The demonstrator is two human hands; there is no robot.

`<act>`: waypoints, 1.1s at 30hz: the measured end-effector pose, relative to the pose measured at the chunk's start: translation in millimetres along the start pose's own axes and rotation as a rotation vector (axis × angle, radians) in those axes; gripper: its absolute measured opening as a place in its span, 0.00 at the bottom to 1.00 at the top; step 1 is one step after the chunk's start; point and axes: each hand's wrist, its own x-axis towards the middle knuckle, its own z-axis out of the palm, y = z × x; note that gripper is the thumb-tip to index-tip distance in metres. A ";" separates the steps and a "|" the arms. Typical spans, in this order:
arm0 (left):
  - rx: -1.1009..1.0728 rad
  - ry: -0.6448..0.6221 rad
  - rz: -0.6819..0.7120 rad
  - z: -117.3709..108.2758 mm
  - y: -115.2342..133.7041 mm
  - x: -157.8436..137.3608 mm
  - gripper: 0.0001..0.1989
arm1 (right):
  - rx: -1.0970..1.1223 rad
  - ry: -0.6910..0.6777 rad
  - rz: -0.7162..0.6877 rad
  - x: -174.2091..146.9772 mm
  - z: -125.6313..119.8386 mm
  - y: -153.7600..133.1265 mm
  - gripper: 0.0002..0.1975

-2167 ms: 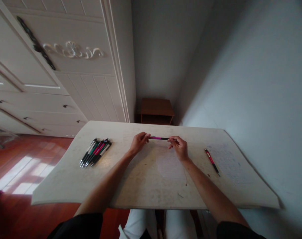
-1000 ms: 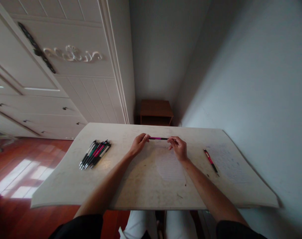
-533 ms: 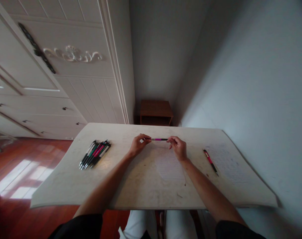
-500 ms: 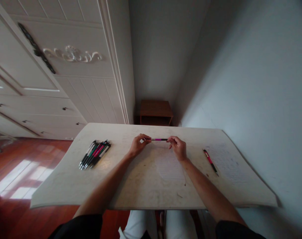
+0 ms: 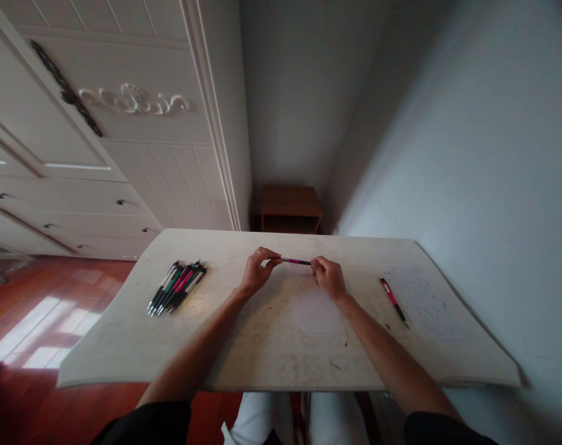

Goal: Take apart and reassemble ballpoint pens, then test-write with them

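A purple and black pen (image 5: pixel 296 261) is stretched level between my two hands above the far middle of the table. Pinched at its left end are the fingers of my left hand (image 5: pixel 259 269). My right hand (image 5: pixel 328 275) is closed around the black end on the right, so that tip is hidden. To the left lies a bundle of several pens (image 5: pixel 176 288) with black, green, pink and white barrels. A single pink and black pen (image 5: pixel 393 301) rests slantwise on the right side.
The pale, stained tabletop (image 5: pixel 244 346) carries faint handwriting on the right (image 5: pixel 422 303) and small dark specks. Behind it stands a low brown wooden stand (image 5: pixel 291 201). A white cabinet (image 5: pixel 170 179) rises at the left, a grey wall (image 5: pixel 475 173) at the right.
My right fingers have closed more tightly round the pen's black end, and that end has dipped slightly. My left hand keeps its pinch. The pens on the table lie as before.
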 end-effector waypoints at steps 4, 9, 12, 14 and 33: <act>0.008 -0.017 -0.059 -2.2 -4.4 0.9 0.07 | -0.025 -0.001 0.001 -1.2 1.8 -3.6 0.21; -0.290 -0.003 -0.283 -0.5 -11.3 3.8 0.14 | 0.046 -0.163 0.029 -3.5 1.8 -12.3 0.23; -0.494 0.035 -0.339 0.8 -12.2 6.5 0.16 | 0.065 -0.202 -0.013 -4.0 -1.0 -15.8 0.25; -0.631 0.056 -0.390 0.6 -10.9 8.3 0.17 | 0.112 -0.165 -0.040 -3.4 -3.7 -15.7 0.27; -1.203 0.180 -0.682 -3.7 3.0 8.6 0.11 | 0.193 -0.137 -0.026 -4.0 2.5 -0.5 0.31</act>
